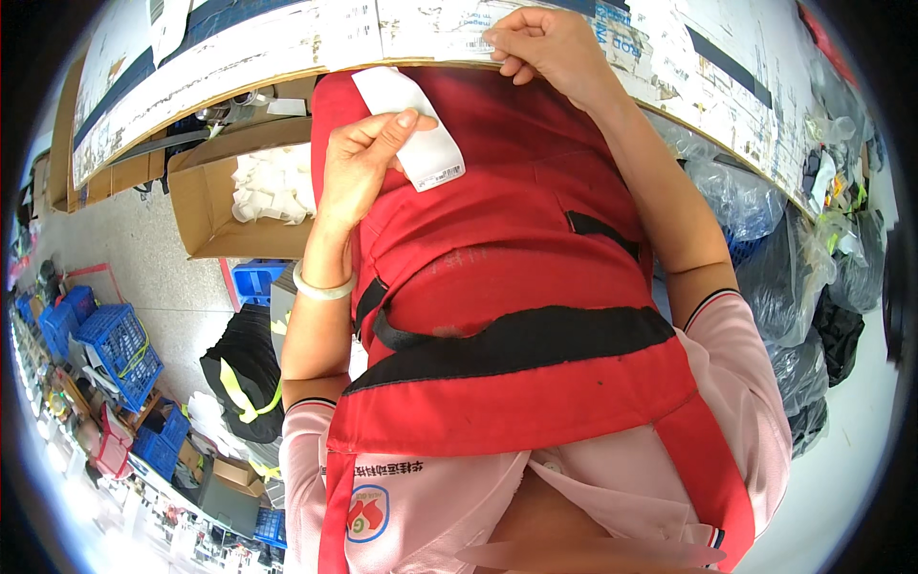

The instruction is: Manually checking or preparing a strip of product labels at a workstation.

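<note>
My left hand (365,165) is closed on a strip of white labels (426,143), thumb on top. The strip hangs over the red apron (516,191) on my lap, its upper end close to the table edge and small dark print at its lower end. Over the near edge of the worn table (430,43), my right hand (550,53) is closed, thumb and forefinger pinched together and the other fingers curled. Anything between those fingertips is too small to make out. Printed labels and dark tape strips are stuck to the tabletop around it.
Left of my lap, an open cardboard box (206,196) holds crumpled white paper pieces (273,182). Blue crates (120,349) and a black bundle with a yellow-green band (244,373) stand on the floor at left. Filled plastic bags (779,277) crowd the right side.
</note>
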A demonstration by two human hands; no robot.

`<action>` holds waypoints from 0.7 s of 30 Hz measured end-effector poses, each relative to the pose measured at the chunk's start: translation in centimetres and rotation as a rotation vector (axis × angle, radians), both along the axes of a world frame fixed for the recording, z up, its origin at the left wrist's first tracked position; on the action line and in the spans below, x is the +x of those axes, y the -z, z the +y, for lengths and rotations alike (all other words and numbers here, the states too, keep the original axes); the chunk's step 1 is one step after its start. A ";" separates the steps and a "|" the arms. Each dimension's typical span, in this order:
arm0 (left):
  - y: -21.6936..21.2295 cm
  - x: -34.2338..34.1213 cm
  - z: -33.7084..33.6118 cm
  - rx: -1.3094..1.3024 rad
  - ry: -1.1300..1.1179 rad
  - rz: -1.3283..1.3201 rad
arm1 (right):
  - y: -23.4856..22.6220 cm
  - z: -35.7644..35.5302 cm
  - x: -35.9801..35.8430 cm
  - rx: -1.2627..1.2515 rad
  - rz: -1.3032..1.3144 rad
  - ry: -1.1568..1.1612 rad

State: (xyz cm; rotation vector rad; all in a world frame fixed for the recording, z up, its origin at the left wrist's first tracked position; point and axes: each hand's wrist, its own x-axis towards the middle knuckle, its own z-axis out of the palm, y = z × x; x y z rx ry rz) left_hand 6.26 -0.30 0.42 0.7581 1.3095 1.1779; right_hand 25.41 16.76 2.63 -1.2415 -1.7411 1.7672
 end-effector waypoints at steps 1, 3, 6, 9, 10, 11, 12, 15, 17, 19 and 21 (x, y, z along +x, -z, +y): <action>0.0 0.0 0.0 0.000 0.002 -0.001 | -0.1 0.0 0.0 0.000 -0.001 0.002; 0.1 0.0 0.0 -0.007 0.005 -0.009 | -0.4 -0.1 -0.3 0.027 -0.051 -0.004; 0.3 0.0 0.0 -0.009 0.003 -0.021 | -1.0 -0.6 -0.8 0.082 -0.060 -0.016; 0.4 -0.1 -0.1 0.006 0.011 0.000 | -2.0 -1.0 -1.3 0.138 -0.154 -0.024; 0.3 0.0 -0.2 0.008 0.010 0.002 | -2.0 -0.9 -1.3 0.140 -0.152 -0.024; 0.2 0.1 -0.2 0.003 0.003 -0.030 | -1.9 -0.8 -1.2 0.108 -0.135 -0.019; 0.1 0.2 -0.2 -0.003 -0.005 -0.062 | -1.6 -0.7 -1.1 0.076 -0.117 -0.014; -0.1 0.3 -0.3 -0.011 -0.012 -0.125 | -0.3 -0.7 0.1 0.136 -0.043 -0.032; -0.2 0.4 -0.2 -0.038 -0.028 -0.179 | -0.1 -1.0 1.0 0.147 0.000 -0.022; -0.2 0.3 -0.3 -0.063 -0.033 -0.240 | -0.6 -1.4 1.9 0.162 0.035 -0.004; 0.0 0.5 -0.3 -0.050 -0.103 -0.178 | -1.6 -1.5 3.5 0.162 0.057 0.022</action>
